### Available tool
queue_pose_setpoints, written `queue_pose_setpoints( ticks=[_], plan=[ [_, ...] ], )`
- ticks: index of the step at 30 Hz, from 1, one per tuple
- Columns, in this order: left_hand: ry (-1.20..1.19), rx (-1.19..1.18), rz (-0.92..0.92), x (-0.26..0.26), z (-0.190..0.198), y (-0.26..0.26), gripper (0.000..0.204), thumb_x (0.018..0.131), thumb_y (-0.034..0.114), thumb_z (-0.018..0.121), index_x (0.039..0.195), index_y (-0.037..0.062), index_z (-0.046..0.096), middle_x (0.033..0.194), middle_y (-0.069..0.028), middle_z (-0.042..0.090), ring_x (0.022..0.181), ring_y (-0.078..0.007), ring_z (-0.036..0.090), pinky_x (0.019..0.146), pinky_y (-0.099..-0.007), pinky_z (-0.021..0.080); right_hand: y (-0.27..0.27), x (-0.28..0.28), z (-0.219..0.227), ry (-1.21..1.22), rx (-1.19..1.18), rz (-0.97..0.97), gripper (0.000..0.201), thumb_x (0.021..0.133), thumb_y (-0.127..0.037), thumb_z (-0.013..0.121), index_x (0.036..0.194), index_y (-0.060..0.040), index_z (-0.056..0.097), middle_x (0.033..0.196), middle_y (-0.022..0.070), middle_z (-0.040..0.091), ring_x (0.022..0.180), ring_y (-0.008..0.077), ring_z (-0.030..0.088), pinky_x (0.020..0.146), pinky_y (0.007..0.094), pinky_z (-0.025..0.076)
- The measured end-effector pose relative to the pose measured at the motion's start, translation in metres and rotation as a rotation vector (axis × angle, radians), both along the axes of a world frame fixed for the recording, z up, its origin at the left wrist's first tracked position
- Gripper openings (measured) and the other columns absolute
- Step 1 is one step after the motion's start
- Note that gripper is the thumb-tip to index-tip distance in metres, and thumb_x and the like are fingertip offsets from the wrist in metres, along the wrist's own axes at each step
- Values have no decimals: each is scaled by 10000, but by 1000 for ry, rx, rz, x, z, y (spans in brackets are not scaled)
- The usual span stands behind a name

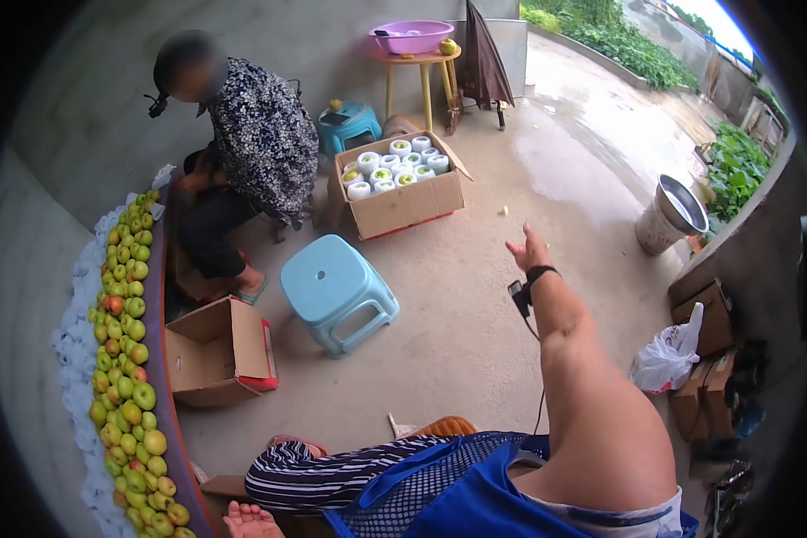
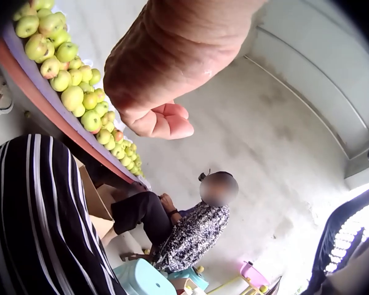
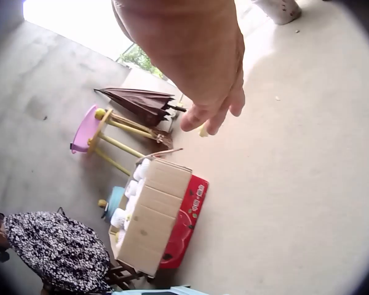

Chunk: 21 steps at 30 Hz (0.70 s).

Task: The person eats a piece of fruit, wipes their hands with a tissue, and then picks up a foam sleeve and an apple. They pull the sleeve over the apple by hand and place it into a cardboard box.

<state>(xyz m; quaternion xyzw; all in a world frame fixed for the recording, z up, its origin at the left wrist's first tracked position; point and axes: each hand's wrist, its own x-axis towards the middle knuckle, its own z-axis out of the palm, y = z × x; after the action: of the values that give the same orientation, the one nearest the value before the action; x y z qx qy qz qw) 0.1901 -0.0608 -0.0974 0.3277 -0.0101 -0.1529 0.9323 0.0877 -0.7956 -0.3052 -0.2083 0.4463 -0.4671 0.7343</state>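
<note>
My right arm reaches forward over the concrete floor, and the right hand (image 1: 531,249) at its end has spread fingers with nothing in them. Beyond it a small pale yellow piece (image 1: 503,211) shows against the floor; in the right wrist view that piece (image 3: 203,129) appears beside the fingertips. Low in the head view, my left hand (image 1: 253,520) is palm up beside the long row of green and reddish apples (image 1: 134,394). Its fingers are loosely bent and hold nothing in the left wrist view, with the apples (image 2: 74,98) behind it.
A blue stool (image 1: 332,287) and an open cardboard box (image 1: 215,350) stand ahead. Another box (image 1: 408,206) holds fruit in white foam nets. A seated person (image 1: 260,134) works at the apples' far end. A metal bucket (image 1: 672,215) and a plastic bag (image 1: 668,357) stand right.
</note>
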Motion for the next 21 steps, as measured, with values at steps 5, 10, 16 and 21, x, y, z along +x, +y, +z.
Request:
queue_pose_setpoints(
  ticks=[5,10,16,21],
  plan=[
    [58,207,274,-7,-33,31,389,890,387,452,1027,33,538,844,-105,601,802,-195,564,697,-311,485,32,66,101,-79,-447,302,387,823,-305,590,1058,-31,451,989,121,536,883,253,588,703,353,497],
    [142,259,617,-26,-17,45,134,859,234,528,882,101,532,963,-147,590,956,-312,563,807,-448,461,127,147,119,-132,-460,773,255,873,-288,509,1057,-112,529,1045,45,588,909,152,573,690,266,448],
    [81,632,858,-46,-5,94,334,837,108,567,1155,25,508,1239,-163,466,1124,-250,471,889,-390,423,359,207,174,302,-1103,1368,271,769,-101,594,1028,-22,574,1010,94,609,800,174,604,659,273,463],
    [26,1050,1326,-53,5,217,447,794,115,631,1182,-39,470,1171,-130,509,1064,-191,492,912,-281,379,462,228,188,297,-1671,1418,484,708,-18,604,1178,-3,488,1162,170,526,938,281,582,790,353,477]
  ],
)
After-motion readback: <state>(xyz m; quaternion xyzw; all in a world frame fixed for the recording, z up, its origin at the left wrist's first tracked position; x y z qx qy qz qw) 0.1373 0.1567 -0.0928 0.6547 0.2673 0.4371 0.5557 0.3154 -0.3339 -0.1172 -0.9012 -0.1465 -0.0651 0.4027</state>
